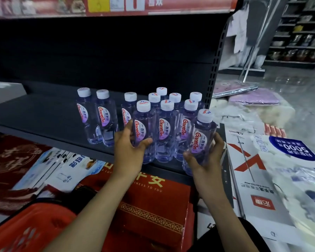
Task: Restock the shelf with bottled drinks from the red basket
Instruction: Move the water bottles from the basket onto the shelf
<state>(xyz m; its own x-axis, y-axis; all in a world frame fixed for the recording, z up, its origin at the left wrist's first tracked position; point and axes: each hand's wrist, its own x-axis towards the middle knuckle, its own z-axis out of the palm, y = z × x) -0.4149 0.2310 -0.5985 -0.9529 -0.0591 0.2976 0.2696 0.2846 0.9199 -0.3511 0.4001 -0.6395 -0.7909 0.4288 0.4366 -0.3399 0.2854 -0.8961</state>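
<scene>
Several clear water bottles with white caps and purple-red labels stand on the dark shelf (44, 115), most clustered at its right end. My left hand (129, 148) grips the front-row water bottle (144, 128), which stands upright on the shelf near its front edge. My right hand (207, 157) holds another water bottle (201, 139), tilted right, at the shelf's front right corner; its base hangs just past the edge. The red basket (31, 228) sits at the bottom left, partly cut off, its contents hidden.
A black perforated upright (214, 70) closes the shelf on the right. Below the shelf lie red gift boxes (153, 206) and white packages. White mop boxes (262, 179) and plastic-wrapped goods cover the floor at right. Two bottles (98, 115) stand apart at the left.
</scene>
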